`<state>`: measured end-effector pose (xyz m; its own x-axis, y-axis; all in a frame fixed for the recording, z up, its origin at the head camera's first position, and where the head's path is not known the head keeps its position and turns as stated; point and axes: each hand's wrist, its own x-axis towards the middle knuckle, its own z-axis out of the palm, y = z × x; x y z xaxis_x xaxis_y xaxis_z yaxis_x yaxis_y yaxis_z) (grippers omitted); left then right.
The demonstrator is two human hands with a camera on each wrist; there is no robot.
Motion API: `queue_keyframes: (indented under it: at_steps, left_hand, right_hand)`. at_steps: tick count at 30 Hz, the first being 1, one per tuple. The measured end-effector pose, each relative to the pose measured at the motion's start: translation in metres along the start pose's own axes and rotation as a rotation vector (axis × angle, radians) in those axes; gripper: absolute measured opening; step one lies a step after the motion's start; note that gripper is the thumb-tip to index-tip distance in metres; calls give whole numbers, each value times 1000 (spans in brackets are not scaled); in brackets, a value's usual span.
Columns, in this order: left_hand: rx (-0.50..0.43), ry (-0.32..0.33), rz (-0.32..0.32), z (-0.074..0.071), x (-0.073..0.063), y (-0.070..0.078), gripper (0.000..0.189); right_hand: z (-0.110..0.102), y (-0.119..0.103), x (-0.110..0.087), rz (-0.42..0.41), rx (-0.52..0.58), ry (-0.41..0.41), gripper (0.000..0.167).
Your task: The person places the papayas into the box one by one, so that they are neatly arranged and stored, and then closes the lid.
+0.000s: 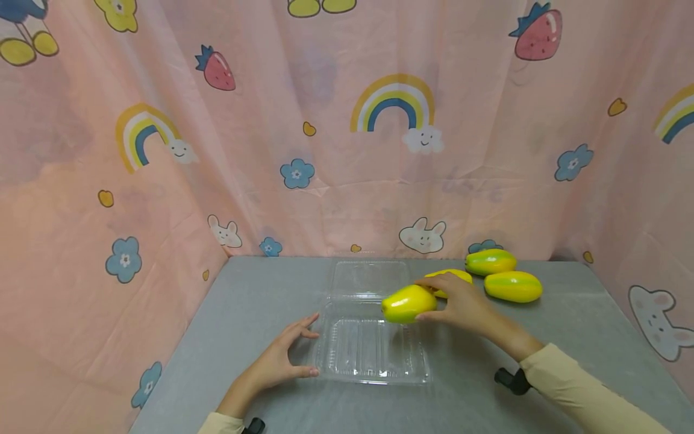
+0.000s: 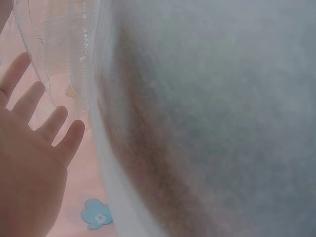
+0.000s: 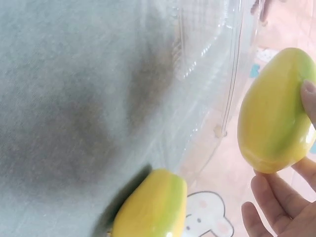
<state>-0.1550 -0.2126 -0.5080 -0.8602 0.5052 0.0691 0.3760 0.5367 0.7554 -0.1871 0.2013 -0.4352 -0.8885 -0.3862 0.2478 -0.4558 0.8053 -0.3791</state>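
Observation:
My right hand (image 1: 458,304) grips a glossy yellow-green papaya (image 1: 405,304) by its right end, thumb and fingers on opposite sides. It is held above a clear plastic clamshell box (image 1: 358,352), over the right part near the hinge. In the right wrist view the papaya (image 3: 274,113) shows a green streak under the thumb. The box lies unfolded, its lid (image 1: 368,278) flat toward the back. Beside the box's left edge is my left hand (image 1: 276,355), fingers and thumb spread, holding nothing. Another papaya (image 1: 452,276) lies partly hidden behind my right hand.
Two more papayas, one farther back (image 1: 490,263) and one nearer (image 1: 513,287), lie at the right rear of the grey table (image 1: 244,307). A pink patterned curtain (image 1: 347,205) hangs behind the table and along both sides.

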Motion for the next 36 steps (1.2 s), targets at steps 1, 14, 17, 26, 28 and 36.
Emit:
queue_keyframes:
  at_steps: [1, 14, 17, 26, 28, 36]
  left_hand:
    - [-2, 0, -1, 0, 0, 0, 65]
    - [-7, -1, -2, 1, 0, 1, 64]
    - [-10, 1, -1, 1, 0, 0, 64]
    - [-15, -1, -2, 1, 0, -1, 64]
    - [-14, -1, -3, 1, 0, 0, 64]
    - [-19, -2, -5, 0, 0, 2, 64]
  right_hand:
    - [0, -2, 1, -4, 6, 0, 75]
    - [7, -15, 8, -7, 47, -35, 70]
    - [8, -19, 9, 8, 43, -35, 69]
    - [11, -27, 15, 52, 52, -68, 72]
    - [11, -28, 16, 53, 58, -72, 72]
    - [13, -34, 22, 55, 75, -81, 71]
